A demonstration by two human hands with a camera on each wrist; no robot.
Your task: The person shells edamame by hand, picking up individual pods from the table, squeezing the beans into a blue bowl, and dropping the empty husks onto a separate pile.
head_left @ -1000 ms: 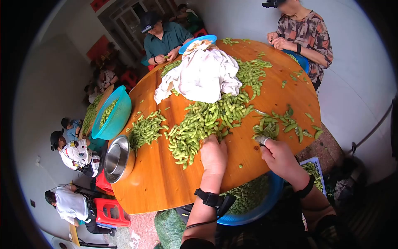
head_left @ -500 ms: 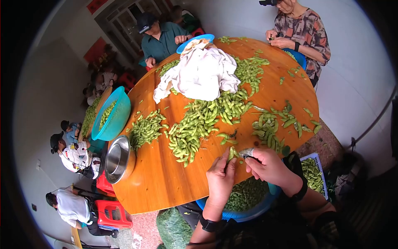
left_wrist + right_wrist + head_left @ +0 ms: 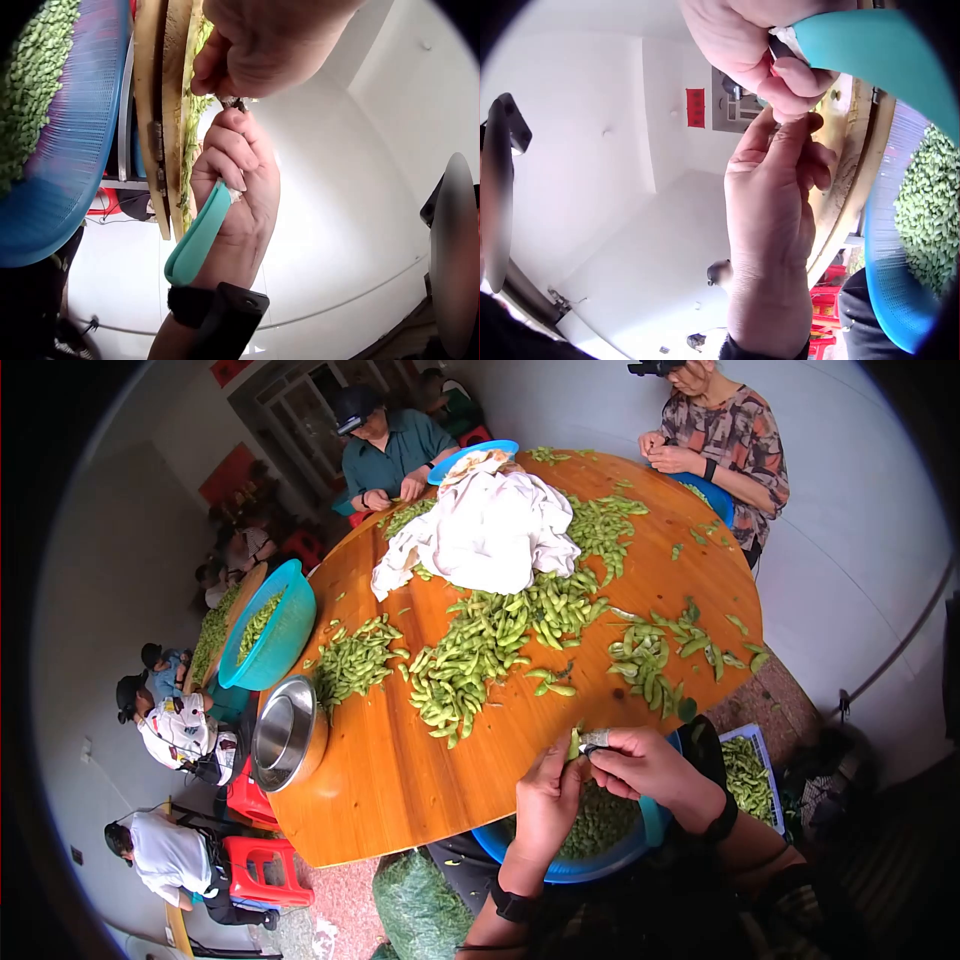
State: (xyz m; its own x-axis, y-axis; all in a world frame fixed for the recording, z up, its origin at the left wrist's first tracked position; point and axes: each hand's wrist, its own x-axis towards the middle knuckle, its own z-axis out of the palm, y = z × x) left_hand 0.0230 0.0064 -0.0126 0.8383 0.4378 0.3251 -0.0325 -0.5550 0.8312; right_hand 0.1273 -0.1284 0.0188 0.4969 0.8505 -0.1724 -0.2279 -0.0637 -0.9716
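Observation:
Close together over the table's near edge, my two hands meet at a green soybean pod [image 3: 574,744]. My left hand [image 3: 546,805] pinches the pod between thumb and fingers. My right hand [image 3: 655,768] grips a tool with a teal handle [image 3: 199,238], the handle sticking out past the little finger. A greyish wrapping [image 3: 597,738] shows at the right fingertips, against the pod. The tool's working end is hidden by fingers in both wrist views. Below the hands stands a blue basin [image 3: 883,300] of shelled green beans [image 3: 934,210].
Piles of pods [image 3: 470,660] lie on the wooden table [image 3: 400,780], beside a white cloth [image 3: 490,540]. A steel bowl [image 3: 283,732] and a teal basin [image 3: 290,630] are at the left. Two people [image 3: 395,445] sit across. A crate of pods [image 3: 747,775] stands lower right.
My left hand has come from the pod pile to meet the right hand, now pinching a pod. Both hands have drawn back over the basin. A few pods lie apart from the pile.

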